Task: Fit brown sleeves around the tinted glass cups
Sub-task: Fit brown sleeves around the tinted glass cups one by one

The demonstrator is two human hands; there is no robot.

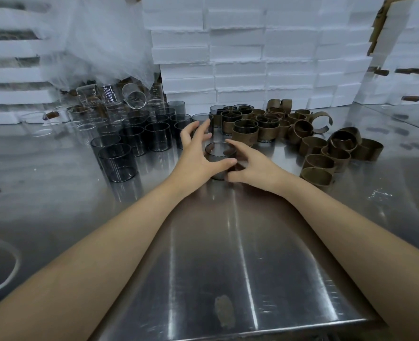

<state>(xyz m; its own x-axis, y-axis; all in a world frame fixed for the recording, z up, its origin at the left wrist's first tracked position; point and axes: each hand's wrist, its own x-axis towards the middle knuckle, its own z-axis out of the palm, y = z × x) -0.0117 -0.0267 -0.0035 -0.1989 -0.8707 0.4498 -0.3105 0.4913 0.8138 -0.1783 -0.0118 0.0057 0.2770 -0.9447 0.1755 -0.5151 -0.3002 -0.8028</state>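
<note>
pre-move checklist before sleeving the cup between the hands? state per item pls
1. Tinted glass cup upright on the steel table: ok.
2. Cup bare, no sleeve on it yet: ok.
3. Left hand steadying it: thumb is at the cup's near wall, fingers spread above it; firm contact cannot tell.
4. Right hand holding a sleeve: not ok, none visible in it.
5. Loose brown sleeves available at right: ok.
6. Sleeved cups behind, clear of the working spot: ok.

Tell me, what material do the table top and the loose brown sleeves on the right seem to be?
Table top: likely stainless steel, brushed, with streaky reflections.
Brown sleeves: probably cardboard or thin leather, matte, curled in open bands; the picture cannot settle which.
</note>
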